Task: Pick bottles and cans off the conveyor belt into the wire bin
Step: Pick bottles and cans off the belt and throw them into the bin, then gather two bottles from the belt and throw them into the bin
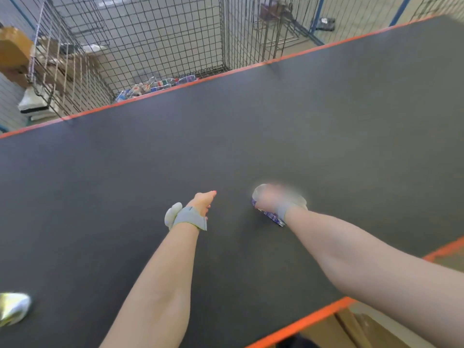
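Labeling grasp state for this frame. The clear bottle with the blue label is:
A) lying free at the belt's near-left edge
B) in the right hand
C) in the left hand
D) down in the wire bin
B: the right hand is curled round the bottle over the belt, while the left hand holds nothing.

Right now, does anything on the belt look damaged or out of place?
One thing: a shiny, crumpled item lies on the belt at the frame's lower left, too blurred to identify. Nothing looks spilled.
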`<action>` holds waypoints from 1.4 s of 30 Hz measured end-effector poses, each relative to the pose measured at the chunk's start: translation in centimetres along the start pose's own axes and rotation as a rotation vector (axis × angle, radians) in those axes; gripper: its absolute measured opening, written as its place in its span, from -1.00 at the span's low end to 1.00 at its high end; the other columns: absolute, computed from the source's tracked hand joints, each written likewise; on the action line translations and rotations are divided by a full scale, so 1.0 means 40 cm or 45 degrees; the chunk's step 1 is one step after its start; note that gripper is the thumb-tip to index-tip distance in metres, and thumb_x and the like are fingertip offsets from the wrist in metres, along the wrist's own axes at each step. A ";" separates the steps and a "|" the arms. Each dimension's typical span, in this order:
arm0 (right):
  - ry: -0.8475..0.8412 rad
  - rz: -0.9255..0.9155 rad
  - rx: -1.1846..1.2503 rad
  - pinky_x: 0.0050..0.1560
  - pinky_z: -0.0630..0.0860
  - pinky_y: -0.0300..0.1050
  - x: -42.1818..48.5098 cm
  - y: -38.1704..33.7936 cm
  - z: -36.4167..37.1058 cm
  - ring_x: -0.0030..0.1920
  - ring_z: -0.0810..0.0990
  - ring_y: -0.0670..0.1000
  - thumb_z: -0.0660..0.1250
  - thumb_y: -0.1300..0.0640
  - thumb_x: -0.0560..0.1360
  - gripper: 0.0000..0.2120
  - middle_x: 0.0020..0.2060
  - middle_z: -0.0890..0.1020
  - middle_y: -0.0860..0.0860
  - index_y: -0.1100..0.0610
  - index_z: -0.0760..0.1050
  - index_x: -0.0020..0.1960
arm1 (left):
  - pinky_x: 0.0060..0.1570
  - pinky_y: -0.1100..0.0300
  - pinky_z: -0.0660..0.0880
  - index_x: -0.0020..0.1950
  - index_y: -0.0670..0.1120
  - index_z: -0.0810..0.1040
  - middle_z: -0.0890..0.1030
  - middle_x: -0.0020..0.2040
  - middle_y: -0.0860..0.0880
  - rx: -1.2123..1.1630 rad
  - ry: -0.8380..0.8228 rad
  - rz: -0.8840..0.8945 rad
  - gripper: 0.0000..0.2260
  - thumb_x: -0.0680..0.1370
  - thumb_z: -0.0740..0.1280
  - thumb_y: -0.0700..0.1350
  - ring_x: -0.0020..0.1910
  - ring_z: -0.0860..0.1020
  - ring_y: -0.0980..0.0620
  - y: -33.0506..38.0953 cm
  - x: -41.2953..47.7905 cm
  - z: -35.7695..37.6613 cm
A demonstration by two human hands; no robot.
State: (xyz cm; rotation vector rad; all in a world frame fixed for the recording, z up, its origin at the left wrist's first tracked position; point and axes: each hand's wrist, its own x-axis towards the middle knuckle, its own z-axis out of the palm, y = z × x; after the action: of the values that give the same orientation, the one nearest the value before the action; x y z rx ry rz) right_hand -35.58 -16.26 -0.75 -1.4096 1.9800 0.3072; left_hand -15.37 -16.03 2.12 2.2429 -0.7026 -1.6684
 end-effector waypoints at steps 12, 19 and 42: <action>-0.201 -0.404 0.101 0.49 0.09 0.01 -0.058 -0.151 -0.018 0.56 0.01 0.13 0.36 -0.06 0.51 -0.14 0.57 -0.08 0.07 0.02 -0.11 0.59 | 0.40 -0.03 0.22 0.53 -0.20 0.16 0.27 0.49 -0.16 0.015 0.148 0.153 -0.41 0.58 0.29 -0.03 0.47 0.26 -0.15 -0.016 -0.009 -0.004; -0.285 -0.493 0.101 0.48 0.11 0.01 -0.115 -0.217 0.072 0.55 0.02 0.12 0.37 -0.06 0.51 -0.13 0.57 -0.05 0.09 0.02 -0.12 0.59 | 0.38 0.00 0.25 0.54 -0.23 0.08 0.24 0.50 -0.18 0.041 0.266 0.059 -0.40 0.60 0.26 -0.07 0.47 0.25 -0.17 -0.115 -0.005 -0.081; -0.087 -1.105 -0.207 0.31 0.31 0.22 -0.148 -0.397 0.288 0.50 0.12 0.06 0.53 -0.09 0.31 -0.15 0.53 0.11 -0.06 -0.09 0.18 0.48 | 0.21 0.12 0.38 0.25 -0.10 0.52 0.61 0.15 -0.09 0.114 0.746 0.577 -0.71 0.57 0.17 -0.21 0.21 0.50 -0.11 -0.121 0.046 -0.294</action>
State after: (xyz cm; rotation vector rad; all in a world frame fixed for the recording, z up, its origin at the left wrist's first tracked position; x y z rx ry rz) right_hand -15.65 -11.68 -2.52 -2.1651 1.1443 0.1094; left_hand -2.74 -13.80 1.90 2.2358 -1.0282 -0.7348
